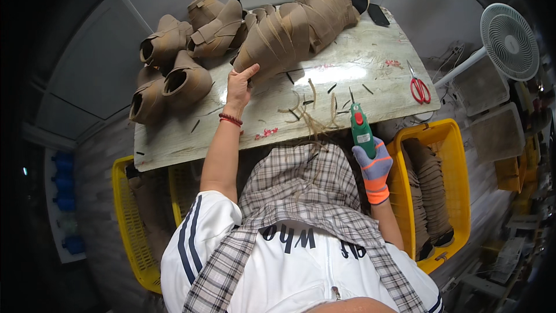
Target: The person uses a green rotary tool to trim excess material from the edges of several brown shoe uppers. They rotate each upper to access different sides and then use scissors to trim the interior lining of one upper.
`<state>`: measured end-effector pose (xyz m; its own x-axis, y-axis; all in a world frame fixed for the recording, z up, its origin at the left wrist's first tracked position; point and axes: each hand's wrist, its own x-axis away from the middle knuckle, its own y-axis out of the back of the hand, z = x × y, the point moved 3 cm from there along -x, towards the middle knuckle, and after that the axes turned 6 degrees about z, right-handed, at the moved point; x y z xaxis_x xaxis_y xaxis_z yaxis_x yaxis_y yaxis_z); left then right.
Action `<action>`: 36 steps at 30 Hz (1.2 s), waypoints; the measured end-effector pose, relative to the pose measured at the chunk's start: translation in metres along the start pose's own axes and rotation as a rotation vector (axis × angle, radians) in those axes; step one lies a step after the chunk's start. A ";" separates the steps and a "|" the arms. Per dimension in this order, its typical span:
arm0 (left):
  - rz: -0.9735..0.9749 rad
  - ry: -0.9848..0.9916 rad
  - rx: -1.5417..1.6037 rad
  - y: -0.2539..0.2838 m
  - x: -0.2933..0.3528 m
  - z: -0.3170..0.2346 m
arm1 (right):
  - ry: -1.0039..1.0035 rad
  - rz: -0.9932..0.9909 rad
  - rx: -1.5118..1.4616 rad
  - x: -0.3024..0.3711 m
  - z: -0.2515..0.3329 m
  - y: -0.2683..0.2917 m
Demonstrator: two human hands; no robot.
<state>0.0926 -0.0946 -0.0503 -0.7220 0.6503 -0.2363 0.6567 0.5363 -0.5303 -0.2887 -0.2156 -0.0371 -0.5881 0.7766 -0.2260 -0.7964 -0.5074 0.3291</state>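
My bare left hand point(238, 88), with a red bead bracelet at the wrist, is closed on the near end of a long overlapping row of brown fabric wraps point(277, 40) lying on the table. Its thumb rests on top of the cloth. In my right hand point(375, 168), which wears a grey and orange glove, is a green handheld power tool point(361, 127) with a red button. The tool's thin metal tip points away from me, over the table and apart from the fabric. Loose brown and black strip scraps point(313, 117) lie between the hands.
Several shaped brown fabric pieces point(185, 81) are heaped at the table's point(174, 145) left. Red-handled scissors point(419, 88) and a dark flat object point(378, 15) lie on the right. Yellow baskets point(454, 197) with brown goods flank me; a white fan point(509, 40) stands far right.
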 end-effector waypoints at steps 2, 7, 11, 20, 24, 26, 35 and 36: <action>-0.018 -0.012 -0.188 0.014 0.013 -0.012 | -0.005 0.025 -0.072 -0.001 -0.001 -0.004; -0.074 -0.112 0.000 0.014 0.057 -0.071 | 0.084 0.019 0.012 -0.001 0.022 -0.012; -0.061 -0.054 0.269 -0.005 0.108 -0.103 | 0.134 0.052 0.044 -0.006 0.032 -0.021; 0.078 0.030 0.252 -0.050 0.142 -0.101 | 0.263 0.111 0.036 -0.010 0.082 -0.029; 0.108 0.059 0.238 -0.066 0.139 -0.089 | 0.203 0.144 -0.041 -0.003 0.088 -0.020; 0.101 0.082 0.231 -0.075 0.139 -0.082 | 0.213 0.130 -0.047 0.000 0.081 -0.017; 0.150 -0.051 -0.182 -0.100 0.150 -0.058 | 0.167 0.050 -0.120 0.002 0.078 -0.005; 0.129 -0.025 -0.191 -0.102 0.150 -0.057 | 0.153 0.046 -0.125 0.002 0.078 -0.004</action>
<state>-0.0706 -0.0211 0.0152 -0.6329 0.7080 -0.3132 0.7715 0.5431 -0.3313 -0.2758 -0.1823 0.0327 -0.6313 0.6905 -0.3530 -0.7738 -0.5911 0.2277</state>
